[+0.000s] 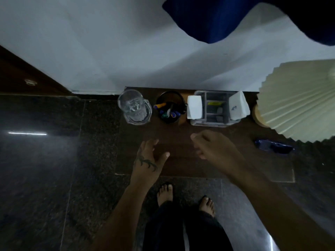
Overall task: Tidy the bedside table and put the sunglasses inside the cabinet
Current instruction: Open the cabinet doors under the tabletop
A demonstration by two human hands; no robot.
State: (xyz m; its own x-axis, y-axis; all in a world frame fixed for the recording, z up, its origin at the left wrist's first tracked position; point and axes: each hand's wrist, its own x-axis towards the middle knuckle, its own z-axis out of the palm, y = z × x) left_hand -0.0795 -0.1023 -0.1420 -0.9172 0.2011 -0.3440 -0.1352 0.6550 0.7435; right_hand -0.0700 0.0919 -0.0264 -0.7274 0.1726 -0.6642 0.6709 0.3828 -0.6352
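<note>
I look straight down on a dark wooden bedside table (181,165). Blue sunglasses (273,146) lie on its right side, just under the lampshade's edge. My left hand (149,157) hovers over the table's front left with fingers apart, holding nothing. My right hand (210,145) hangs over the middle of the table with fingers loosely curled and nothing in it, well left of the sunglasses. No cabinet door shows from this angle.
Along the back of the table stand a clear glass jug (135,106), a black pen cup (170,107) and a grey organiser (215,108) with white cards. A pleated cream lampshade (299,100) overhangs the right. Dark stone floor (45,160) lies left; my bare feet are below.
</note>
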